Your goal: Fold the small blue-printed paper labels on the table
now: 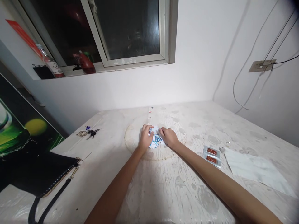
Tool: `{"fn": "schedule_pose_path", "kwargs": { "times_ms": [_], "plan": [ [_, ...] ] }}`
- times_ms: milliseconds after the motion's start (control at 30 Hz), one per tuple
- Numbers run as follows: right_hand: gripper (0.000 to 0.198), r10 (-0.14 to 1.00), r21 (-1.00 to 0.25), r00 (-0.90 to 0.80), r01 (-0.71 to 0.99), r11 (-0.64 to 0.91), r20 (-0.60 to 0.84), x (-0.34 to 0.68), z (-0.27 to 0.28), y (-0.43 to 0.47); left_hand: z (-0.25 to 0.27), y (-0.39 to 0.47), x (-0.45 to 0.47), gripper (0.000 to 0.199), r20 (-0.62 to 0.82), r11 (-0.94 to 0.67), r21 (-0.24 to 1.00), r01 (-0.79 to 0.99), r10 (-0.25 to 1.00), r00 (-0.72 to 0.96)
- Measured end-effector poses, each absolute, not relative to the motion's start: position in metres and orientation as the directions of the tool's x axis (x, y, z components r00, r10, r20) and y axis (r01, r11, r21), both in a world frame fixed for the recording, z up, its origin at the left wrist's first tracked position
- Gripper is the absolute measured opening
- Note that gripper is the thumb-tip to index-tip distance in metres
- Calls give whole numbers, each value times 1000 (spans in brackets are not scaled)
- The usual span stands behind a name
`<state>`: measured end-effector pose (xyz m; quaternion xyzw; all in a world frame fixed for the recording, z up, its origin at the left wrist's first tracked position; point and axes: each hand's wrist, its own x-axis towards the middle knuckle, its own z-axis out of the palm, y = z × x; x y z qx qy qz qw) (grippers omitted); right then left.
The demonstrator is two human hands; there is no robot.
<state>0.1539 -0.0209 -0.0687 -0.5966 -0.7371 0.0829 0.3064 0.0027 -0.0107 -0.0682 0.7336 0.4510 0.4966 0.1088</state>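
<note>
Both my hands rest far out on a stained white table (177,186). Between them lies a small pile of white-and-blue paper packets (156,140). My left hand (146,137) curls its fingers over the pile's left side and upper edge. My right hand (168,137) presses on the pile's right side with bent fingers. The packets lie flat on the table, partly hidden under both hands. Whether either hand pinches a packet or only touches it is not clear.
A strip of two clear sachets with red contents (212,155) lies to the right, beside a white paper sheet (254,170). A bunch of keys (90,133) sits at the left, a black handbag (39,174) at the near left. Bottles stand on the window sill (70,67).
</note>
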Motion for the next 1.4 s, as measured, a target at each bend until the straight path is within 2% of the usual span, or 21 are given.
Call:
{"fn": "schedule_pose_path", "kwargs": {
  "times_ms": [167, 333, 433, 500, 567, 667, 733, 833, 967, 1100, 1200, 1300, 1367, 1400],
  "plan": [
    [27, 943, -710, 9, 659, 246, 334, 165, -64, -6, -64, 4, 7, 15, 620, -481, 709, 515, 774, -130],
    [29, 954, -814, -105, 501, 294, 279, 176, -54, 5, -59, 15, 5, 25, 503, -410, 832, 374, 841, -199],
    [25, 950, -794, -188, 521, 313, 250, 186, -52, 4, -57, 14, -6, 35, 411, -360, 893, 269, 896, -167],
    [29, 948, -772, -238, 554, 310, 210, 189, -54, -2, -59, 11, -16, 44, 410, -355, 878, 322, 904, -121],
    [50, 938, -730, -318, 608, 313, 137, 189, -58, -11, -63, 7, -26, 55, 432, -354, 783, 511, 901, -36],
    [75, 893, -603, -445, 696, 390, 65, 182, -64, -24, -70, 1, -34, 74, 375, -354, 558, 751, 914, 152],
    [72, 859, -563, -500, 682, 467, 108, 177, -68, -28, -73, -2, -34, 82, 336, -417, 454, 787, 899, 282],
    [54, 819, -615, -514, 567, 548, 255, 172, -76, -27, -73, -5, -31, 80, 343, -508, 392, 767, 854, 391],
    [36, 805, -593, -412, 544, 593, 426, 169, -83, -24, -71, -8, -27, 71, 380, -557, 384, 737, 822, 423],
    [40, 805, -574, -325, 573, 585, 496, 170, -82, -25, -74, -9, -21, 54, 433, -632, 430, 645, 771, 467],
    [40, 828, -642, -310, 524, 559, 468, 170, -78, -25, -78, -6, -17, 44, 512, -662, 492, 565, 745, 428],
    [41, 883, -687, -285, 555, 470, 374, 170, -74, -26, -80, -4, -18, 43, 531, -601, 615, 510, 794, 296],
    [42, 897, -591, -284, 677, 437, 339, 170, -74, -28, -79, -6, -20, 53, 458, -549, 633, 545, 834, 308],
    [42, 896, -510, -297, 743, 434, 329, 170, -75, -29, -77, -8, -21, 61, 407, -536, 604, 590, 844, 350]
  ]
}}
